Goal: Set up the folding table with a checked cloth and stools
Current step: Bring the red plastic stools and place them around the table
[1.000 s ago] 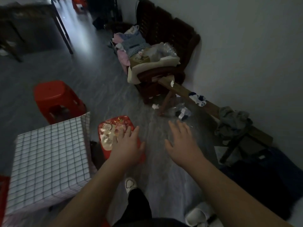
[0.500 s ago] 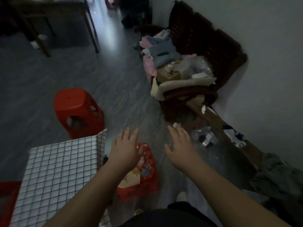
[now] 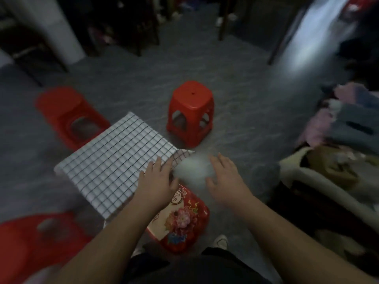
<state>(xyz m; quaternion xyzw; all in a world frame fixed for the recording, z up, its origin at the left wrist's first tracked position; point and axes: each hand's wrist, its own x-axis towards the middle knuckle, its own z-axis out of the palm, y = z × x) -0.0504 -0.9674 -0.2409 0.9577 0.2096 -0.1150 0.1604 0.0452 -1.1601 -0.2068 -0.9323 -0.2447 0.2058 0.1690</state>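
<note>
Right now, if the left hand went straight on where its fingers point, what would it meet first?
Likely the corner of the checked cloth, just ahead of the left hand; the upright red stool stands beyond. Depth is unclear.

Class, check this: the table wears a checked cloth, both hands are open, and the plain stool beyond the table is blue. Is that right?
No. The head view shows the plain stool is red, not blue. The checked cloth is there, and the left hand and right hand are open.
</note>
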